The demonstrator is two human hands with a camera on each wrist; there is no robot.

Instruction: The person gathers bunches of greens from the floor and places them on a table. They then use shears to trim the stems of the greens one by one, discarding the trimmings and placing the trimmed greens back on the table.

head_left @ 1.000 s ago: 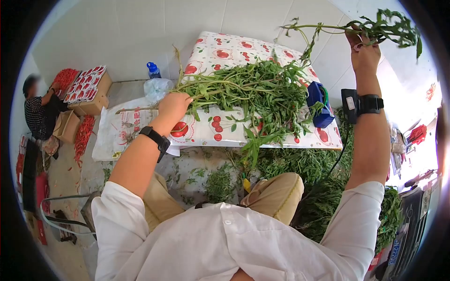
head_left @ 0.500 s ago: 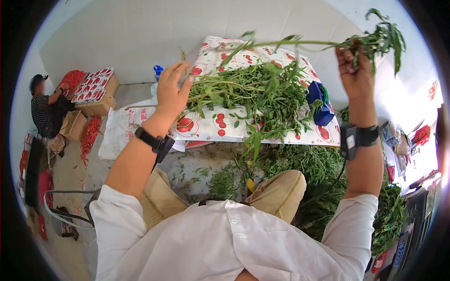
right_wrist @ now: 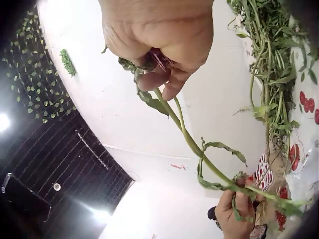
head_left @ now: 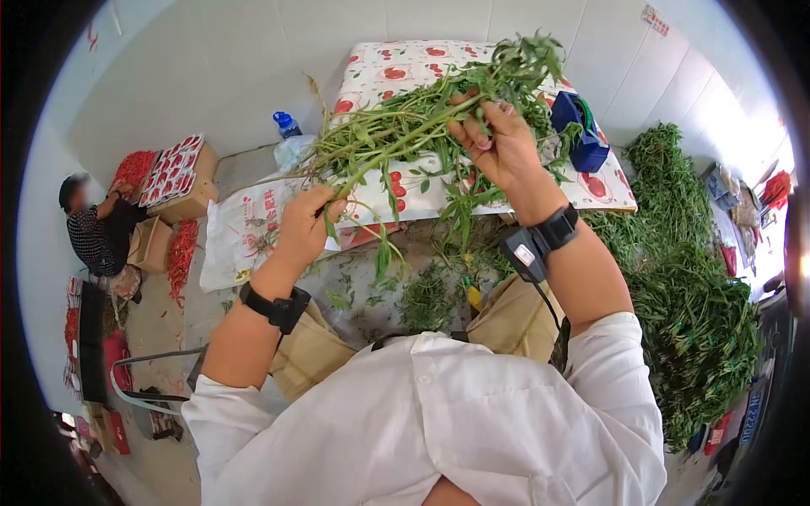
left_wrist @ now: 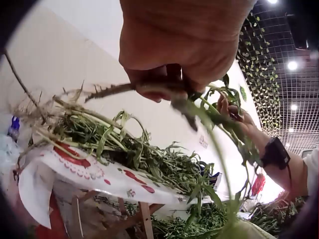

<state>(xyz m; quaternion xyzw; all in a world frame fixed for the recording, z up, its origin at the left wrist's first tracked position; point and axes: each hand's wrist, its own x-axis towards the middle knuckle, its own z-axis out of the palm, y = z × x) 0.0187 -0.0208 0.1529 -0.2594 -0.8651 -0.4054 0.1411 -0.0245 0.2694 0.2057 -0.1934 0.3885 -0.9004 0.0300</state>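
Note:
A long green leafy stem (head_left: 396, 145) stretches between both hands above the table. My left hand (head_left: 302, 226) pinches its lower end; in the left wrist view the fingers of the left hand (left_wrist: 174, 55) curl round the brownish stem end (left_wrist: 112, 90). Near the leafy top, my right hand (head_left: 504, 152) grips the stem, and in the right wrist view the right hand (right_wrist: 159, 45) has thumb and fingers closed on it, with something pinkish at the fingers. Behind and below lies a heap of similar plants (left_wrist: 119, 142) on the fruit-patterned cloth (head_left: 371, 63).
A blue box (head_left: 582, 135) stands at the table's right side, a blue-capped bottle (head_left: 287, 124) beyond its left. Greens (head_left: 692, 312) pile on the floor at right. At far left a person (head_left: 93, 228) sits beside boxes and red items (head_left: 180, 257).
My right hand has come inward and down from the upper right with the stem. My left hand left the heap, opened, and now pinches the stem's lower end.

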